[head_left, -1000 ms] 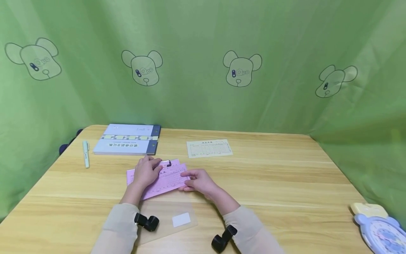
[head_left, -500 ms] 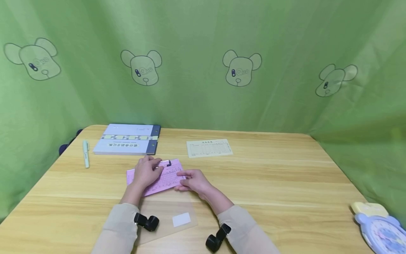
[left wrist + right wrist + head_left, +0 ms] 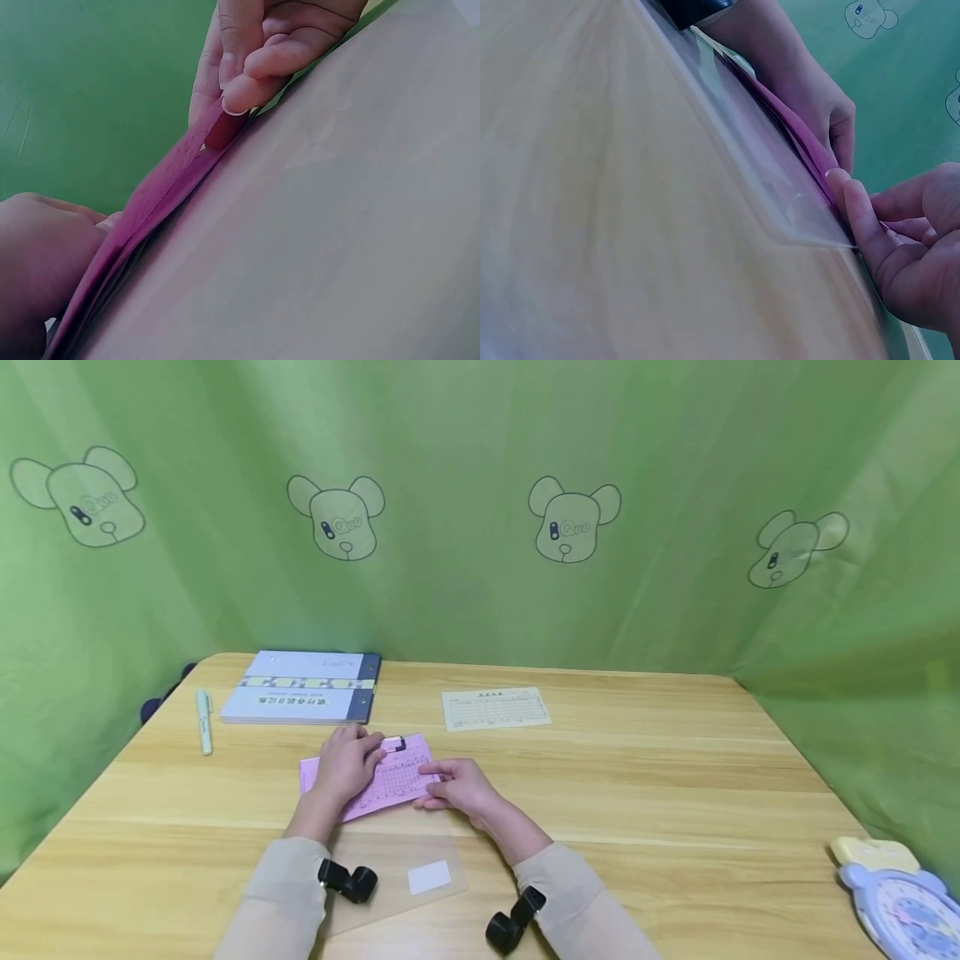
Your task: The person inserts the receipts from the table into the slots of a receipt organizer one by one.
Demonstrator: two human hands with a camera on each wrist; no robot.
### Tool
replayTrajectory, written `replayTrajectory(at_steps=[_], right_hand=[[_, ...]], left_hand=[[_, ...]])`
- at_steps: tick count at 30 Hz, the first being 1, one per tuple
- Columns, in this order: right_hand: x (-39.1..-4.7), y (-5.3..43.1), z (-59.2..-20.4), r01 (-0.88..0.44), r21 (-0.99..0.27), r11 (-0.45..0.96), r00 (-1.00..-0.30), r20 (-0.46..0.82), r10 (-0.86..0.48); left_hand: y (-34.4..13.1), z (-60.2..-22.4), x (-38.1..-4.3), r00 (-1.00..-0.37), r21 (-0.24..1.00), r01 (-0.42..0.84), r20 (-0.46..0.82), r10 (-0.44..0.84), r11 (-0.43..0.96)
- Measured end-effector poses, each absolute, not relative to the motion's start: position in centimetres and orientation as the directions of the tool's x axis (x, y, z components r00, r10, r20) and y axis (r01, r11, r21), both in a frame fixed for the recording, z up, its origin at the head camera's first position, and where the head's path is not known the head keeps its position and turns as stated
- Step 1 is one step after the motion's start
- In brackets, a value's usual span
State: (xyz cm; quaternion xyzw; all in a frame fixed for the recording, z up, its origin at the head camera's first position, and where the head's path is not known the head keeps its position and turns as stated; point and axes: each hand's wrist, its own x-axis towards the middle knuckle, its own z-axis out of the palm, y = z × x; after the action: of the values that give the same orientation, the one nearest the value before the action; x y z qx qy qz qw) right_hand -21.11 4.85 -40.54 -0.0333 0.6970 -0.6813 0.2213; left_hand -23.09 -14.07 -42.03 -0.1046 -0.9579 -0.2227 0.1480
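Observation:
A clear clipboard (image 3: pixel 375 860) with a white label lies on the table, its metal clip (image 3: pixel 394 744) at the far edge. Pink printed slips (image 3: pixel 401 777) lie over its upper part, stacked near the clip. My left hand (image 3: pixel 348 764) grips at the clip, thumb against it, covering the slips' left part. With thumb and fingers, my right hand (image 3: pixel 461 789) pinches the right edge of the slips. In the right wrist view, the right hand (image 3: pixel 915 247) holds the slips' edge (image 3: pixel 810 146) just above the clear board. Whether the slips are under the clip is hidden.
A pale printed slip (image 3: pixel 497 709) lies farther back. Behind the left hand rests a ledger book (image 3: pixel 300 689), with a light green marker pen (image 3: pixel 204 722) beside it. A blue bear-shaped clock (image 3: pixel 903 910) and a yellow object (image 3: pixel 873 855) sit at the right edge.
My right hand has moved slightly left, sliding the upper pink slip more nearly into line with the one beneath. Since half a second ago both hands look almost still.

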Motion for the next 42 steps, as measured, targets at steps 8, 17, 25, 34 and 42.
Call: replayTrajectory(at_steps=[8, 17, 25, 34, 42], right_hand=[[-21.1, 4.9, -40.3, 0.251, -0.966, 0.069, -0.897, -0.259, -0.358], [-21.4, 4.6, -40.5, 0.250, -0.964, 0.089, -0.903, -0.265, -0.338], [-22.0, 4.2, -40.3, 0.248, -0.962, 0.116, -0.909, -0.273, -0.316], [-22.6, 3.8, -40.4, 0.248, -0.961, 0.126, -0.913, -0.275, -0.301], [-22.8, 3.7, -40.4, 0.251, -0.960, 0.129, -0.910, -0.279, -0.308]], left_hand=[[-14.2, -42.3, -23.3, -0.922, 0.358, 0.292, 0.353, 0.161, 0.887], [-14.1, -42.4, -23.3, -0.922, 0.348, 0.287, 0.353, 0.159, 0.892], [-14.1, -42.4, -23.4, -0.915, 0.343, 0.297, 0.370, 0.162, 0.891], [-14.1, -42.2, -23.3, -0.923, 0.341, 0.281, 0.351, 0.156, 0.897], [-14.1, -42.1, -23.3, -0.926, 0.338, 0.277, 0.344, 0.156, 0.899]])
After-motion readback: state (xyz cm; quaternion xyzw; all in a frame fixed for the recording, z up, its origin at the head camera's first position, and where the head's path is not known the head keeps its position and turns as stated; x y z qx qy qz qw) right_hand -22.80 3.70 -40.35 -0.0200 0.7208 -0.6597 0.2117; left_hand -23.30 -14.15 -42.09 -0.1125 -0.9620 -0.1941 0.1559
